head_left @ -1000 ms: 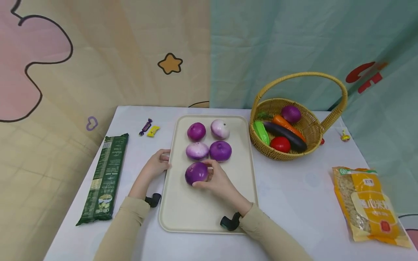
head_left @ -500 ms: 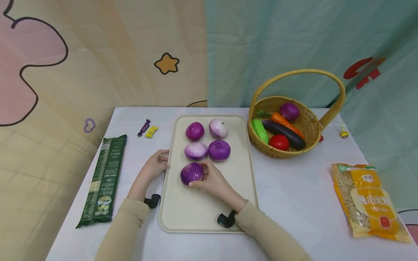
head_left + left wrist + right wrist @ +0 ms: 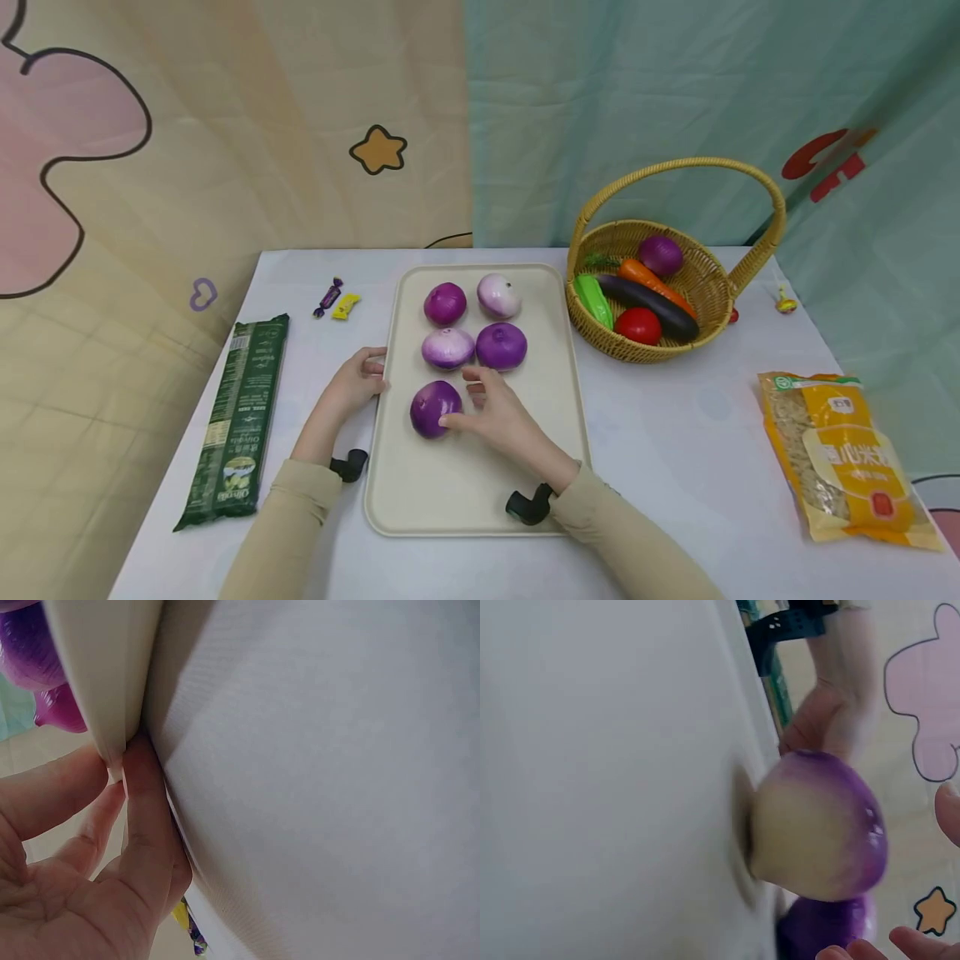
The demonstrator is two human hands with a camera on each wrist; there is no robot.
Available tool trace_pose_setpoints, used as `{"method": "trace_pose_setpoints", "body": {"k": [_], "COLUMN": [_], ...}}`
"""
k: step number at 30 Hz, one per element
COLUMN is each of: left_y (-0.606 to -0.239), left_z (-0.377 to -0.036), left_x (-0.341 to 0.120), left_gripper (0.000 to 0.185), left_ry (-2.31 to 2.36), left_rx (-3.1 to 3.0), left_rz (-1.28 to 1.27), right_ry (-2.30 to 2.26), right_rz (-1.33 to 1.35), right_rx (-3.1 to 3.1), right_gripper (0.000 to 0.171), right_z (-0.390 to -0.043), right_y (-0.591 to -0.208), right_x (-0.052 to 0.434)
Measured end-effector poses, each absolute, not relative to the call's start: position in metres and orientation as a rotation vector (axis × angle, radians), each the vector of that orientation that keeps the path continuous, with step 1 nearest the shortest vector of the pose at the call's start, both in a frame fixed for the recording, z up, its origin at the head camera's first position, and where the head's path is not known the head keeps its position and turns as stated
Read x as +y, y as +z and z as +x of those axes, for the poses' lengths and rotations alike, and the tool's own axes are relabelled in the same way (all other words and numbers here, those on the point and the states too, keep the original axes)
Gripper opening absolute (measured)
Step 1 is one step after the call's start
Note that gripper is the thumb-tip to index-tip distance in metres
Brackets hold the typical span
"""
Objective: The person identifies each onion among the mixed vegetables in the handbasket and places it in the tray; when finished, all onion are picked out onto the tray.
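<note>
A shiny purple onion lies on the cream tray, nearest the person of the onions there. My right hand is just right of it, thumb and fingers spread; the right wrist view shows a gap between them and the onion. My left hand pinches the tray's left rim. In the left wrist view its thumb is on the rim and a finger goes underneath. Beyond are a purple onion, a pale one, a dark purple one and a whitish one.
A wicker basket at the back right holds an eggplant, a tomato, a carrot, a green pepper and an onion. A green spaghetti pack lies left, an orange bag right. Two candies lie back left.
The nearest onion has shifted slightly left and toward the person. My right hand has let go of it and spread its fingers. The left hand stays at the tray rim.
</note>
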State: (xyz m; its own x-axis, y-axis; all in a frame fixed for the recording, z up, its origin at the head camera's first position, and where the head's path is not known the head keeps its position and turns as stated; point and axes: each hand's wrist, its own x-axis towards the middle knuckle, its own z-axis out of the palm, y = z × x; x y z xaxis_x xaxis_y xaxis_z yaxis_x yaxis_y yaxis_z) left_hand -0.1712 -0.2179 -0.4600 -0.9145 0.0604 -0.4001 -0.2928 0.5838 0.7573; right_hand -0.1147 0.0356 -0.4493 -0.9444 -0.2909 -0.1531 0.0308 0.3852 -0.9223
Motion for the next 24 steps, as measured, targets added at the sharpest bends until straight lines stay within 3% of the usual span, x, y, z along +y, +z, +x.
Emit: {"method": "trace_pose_setpoints", "body": {"k": [7, 13, 19, 24], "left_y": [-0.456, -0.456, -0.460, -0.459], "left_z": [-0.172, -0.173, -0.172, -0.169], "left_x": [-0.220, -0.220, -0.217, -0.217], "left_gripper": [0.060, 0.059, 0.060, 0.060], "left_ry": [1.263, 1.263, 1.270, 1.275], "left_rx": [2.441, 2.451, 2.431, 2.430], "left_rz": [-0.169, -0.154, -0.175, -0.188], "right_ry": [-1.730, -1.769, -1.693, -1.737], "right_rz": [-0.227, -0.090, 0.266, 0.563], "right_rx": [2.402, 2.640, 2.865, 2.878], "right_gripper": [0.062, 0.045, 0.055, 0.060], "right_z": [-0.128, -0.162, -0.201, -0.237], "right_y": [-0.403, -0.367, -0.343, -0.346], "right_x": [0.080, 0.149, 0.217, 0.253]}}
